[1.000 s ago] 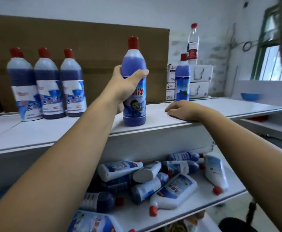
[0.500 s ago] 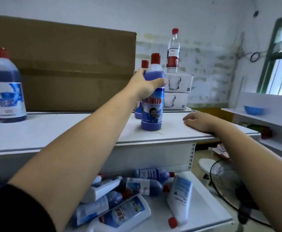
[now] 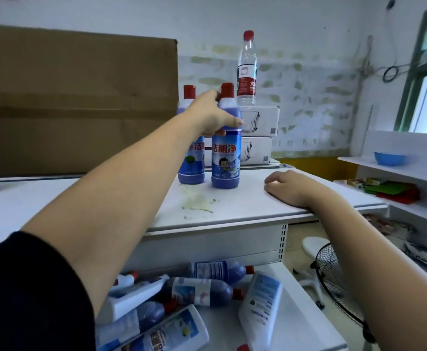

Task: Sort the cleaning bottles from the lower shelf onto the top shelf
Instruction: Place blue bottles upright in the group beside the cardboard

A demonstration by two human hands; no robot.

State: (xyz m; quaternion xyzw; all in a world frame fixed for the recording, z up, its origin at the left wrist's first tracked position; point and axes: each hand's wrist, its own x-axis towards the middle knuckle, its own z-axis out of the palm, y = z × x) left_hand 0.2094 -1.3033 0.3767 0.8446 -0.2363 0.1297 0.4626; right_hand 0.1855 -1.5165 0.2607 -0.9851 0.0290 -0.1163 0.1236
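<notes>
On the lower shelf (image 3: 306, 323) several cleaning bottles (image 3: 202, 291) lie jumbled on their sides, not yet sorted. Above, the right hand (image 3: 289, 184) rests flat and empty on the top shelf (image 3: 258, 211) edge. Farther back, the left hand (image 3: 211, 116) has its grip wrapped round the shoulder of a blue bottle (image 3: 226, 158) — standing upright on the top shelf, just beside a matching bottle (image 3: 190, 160). To finish well, check the base sits flat, then open the fingers straight outward — no sideways nudge against the neighbour
</notes>
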